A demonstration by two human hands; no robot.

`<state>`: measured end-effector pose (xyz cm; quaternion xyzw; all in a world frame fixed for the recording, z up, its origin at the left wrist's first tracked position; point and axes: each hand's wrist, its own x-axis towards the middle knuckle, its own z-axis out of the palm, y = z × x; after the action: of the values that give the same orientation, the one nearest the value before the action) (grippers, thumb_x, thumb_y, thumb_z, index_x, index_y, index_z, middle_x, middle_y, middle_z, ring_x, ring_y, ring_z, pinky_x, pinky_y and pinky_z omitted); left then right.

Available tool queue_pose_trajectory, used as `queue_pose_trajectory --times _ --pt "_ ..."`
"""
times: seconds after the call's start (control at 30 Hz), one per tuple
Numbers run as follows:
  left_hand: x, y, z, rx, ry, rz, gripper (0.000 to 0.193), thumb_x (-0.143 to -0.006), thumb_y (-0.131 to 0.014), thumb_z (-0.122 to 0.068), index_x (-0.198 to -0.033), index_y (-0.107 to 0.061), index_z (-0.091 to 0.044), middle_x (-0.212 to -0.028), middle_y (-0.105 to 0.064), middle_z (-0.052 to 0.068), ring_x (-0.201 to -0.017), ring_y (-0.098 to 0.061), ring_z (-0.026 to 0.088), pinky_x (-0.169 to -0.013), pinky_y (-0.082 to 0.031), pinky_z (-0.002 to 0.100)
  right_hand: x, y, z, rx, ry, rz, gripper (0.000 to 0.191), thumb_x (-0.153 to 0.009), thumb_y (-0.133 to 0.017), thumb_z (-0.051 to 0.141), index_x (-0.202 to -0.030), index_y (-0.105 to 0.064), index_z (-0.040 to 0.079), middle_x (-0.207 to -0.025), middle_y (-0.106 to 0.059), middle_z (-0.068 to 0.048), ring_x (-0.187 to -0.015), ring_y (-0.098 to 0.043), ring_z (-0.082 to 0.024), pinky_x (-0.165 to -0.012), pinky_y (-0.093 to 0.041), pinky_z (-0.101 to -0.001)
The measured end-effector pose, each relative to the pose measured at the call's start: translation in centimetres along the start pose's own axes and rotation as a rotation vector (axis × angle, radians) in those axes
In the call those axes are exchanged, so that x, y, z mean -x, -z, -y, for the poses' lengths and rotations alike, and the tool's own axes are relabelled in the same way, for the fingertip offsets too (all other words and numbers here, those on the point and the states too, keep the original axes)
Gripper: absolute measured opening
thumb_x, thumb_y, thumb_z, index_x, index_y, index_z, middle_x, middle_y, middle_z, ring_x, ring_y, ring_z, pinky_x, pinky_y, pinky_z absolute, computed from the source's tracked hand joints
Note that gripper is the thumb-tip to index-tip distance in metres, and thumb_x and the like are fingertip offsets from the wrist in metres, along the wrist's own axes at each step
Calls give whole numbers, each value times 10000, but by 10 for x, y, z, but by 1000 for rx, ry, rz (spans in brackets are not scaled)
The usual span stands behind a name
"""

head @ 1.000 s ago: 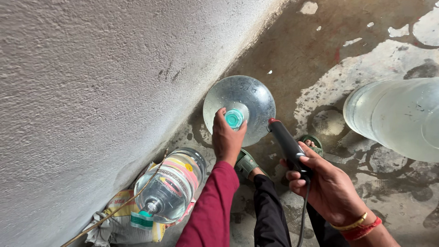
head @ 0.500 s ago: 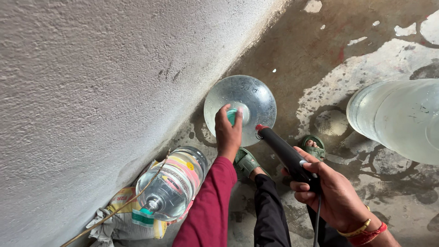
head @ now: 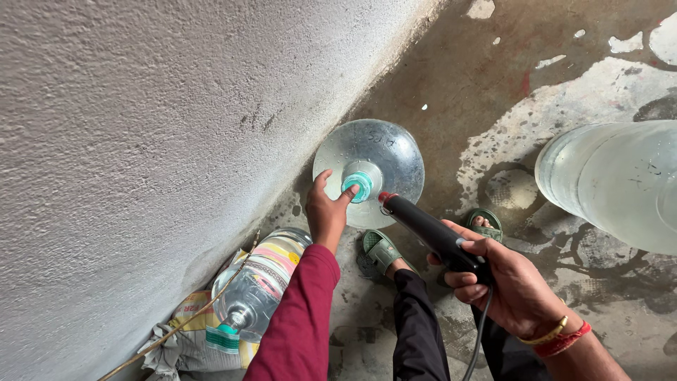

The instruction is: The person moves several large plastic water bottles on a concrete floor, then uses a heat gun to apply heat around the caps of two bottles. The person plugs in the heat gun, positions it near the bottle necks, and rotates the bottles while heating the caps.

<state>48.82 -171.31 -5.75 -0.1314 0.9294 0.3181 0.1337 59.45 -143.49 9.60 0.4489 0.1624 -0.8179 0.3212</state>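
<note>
Currently: left hand [head: 326, 212] fingertips steady teal cap [head: 357, 185] on upright water jug [head: 369, 169] by wall; right hand [head: 509, 282] grips black heat tool [head: 430, 231], nozzle beside cap. Sealing apparently underway, unfinished.

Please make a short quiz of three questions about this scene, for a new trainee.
1. True or false: the left hand touches the teal cap of the upright water jug.
2. Which hand grips the black corded tool? A) left B) right
3. Fill in: the jug lying by the wall rests on a ____.

Key: 1 true. 2 B, the right hand. 3 sack.
</note>
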Motion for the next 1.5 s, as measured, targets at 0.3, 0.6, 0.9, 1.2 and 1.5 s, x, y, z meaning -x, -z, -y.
queue_pose_trajectory --times 0.3,0.6,0.9,1.2,1.5 --pt "-9 -7 -7 -83 174 32 604 -709 -911 -315 -1241 -691 -135 -1240 -700 169 -1131 -665 348 -926 -526 441 -7 -8 4 20 1 14 676 -919 -465 195 -1587 -368 151 -1027 -628 -150 -598 -451 -69 -450 -379 -189" --pt "-7 -2 -26 47 153 93 378 -783 -856 -153 -1139 -743 -95 -1091 -775 137 -957 -755 272 -793 -584 370 -9 -10 8 15 -2 10 678 -918 -475 197 -1586 -373 143 -1036 -627 -154 -598 -453 -68 -456 -385 -194" --pt "-10 -2 -25 163 219 133 369 -783 -849 -105 -1135 -744 -77 -1069 -790 131 -939 -768 203 -791 -595 317 -9 -7 14 -5 5 21 651 -920 -465 182 -1562 -398 98 -1013 -632 -162 -596 -458 -69 -441 -377 -185" --pt "-9 0 -25 161 205 131 364 -779 -856 -105 -1128 -756 -78 -1064 -791 135 -946 -765 203 -800 -587 318 -11 -1 11 -73 15 87 627 -948 -472 186 -1559 -390 69 -1029 -626 -167 -605 -442 -59 -445 -386 -174" --pt "-10 -3 -21 191 199 135 368 -784 -847 -98 -1138 -749 -68 -1067 -791 133 -948 -766 197 -806 -587 310 -14 -5 8 -38 -10 27 639 -930 -465 185 -1560 -399 103 -1008 -623 -159 -585 -445 -61 -434 -377 -175"
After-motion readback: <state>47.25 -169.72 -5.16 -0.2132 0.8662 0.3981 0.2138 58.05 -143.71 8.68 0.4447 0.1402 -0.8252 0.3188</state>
